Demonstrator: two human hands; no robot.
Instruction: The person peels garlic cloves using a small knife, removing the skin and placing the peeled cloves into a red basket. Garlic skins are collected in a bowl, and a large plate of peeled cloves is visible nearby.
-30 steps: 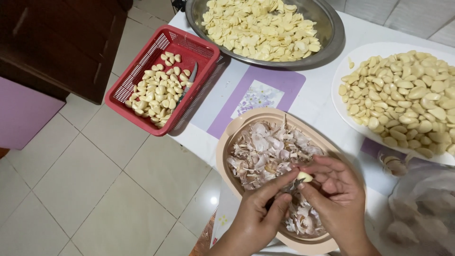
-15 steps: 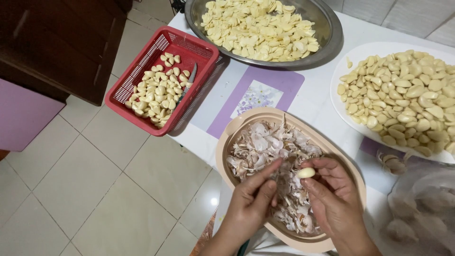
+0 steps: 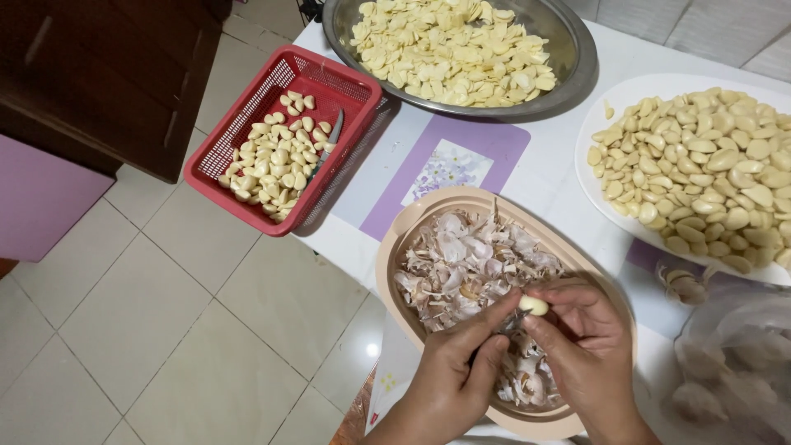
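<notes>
My two hands work close together over a beige oval tray (image 3: 395, 247) full of garlic skins (image 3: 470, 255). My right hand (image 3: 589, 346) pinches a peeled pale garlic clove (image 3: 533, 305) at its fingertips. My left hand (image 3: 457, 371) is closed around a small dark knife (image 3: 498, 328), and its forefinger touches the clove. Most of the blade is hidden between the two hands.
A red basket (image 3: 239, 124) with peeled cloves and a knife (image 3: 329, 142) overhangs the table's left edge. A metal bowl (image 3: 577, 70) of sliced garlic stands at the back. A white plate (image 3: 587, 177) of peeled cloves is on the right. A clear bag (image 3: 729, 371) of garlic lies near right.
The clove has come free of its skin and now sits bare at my fingertips. Both hands stay over the near end of the tray, shifting only slightly.
</notes>
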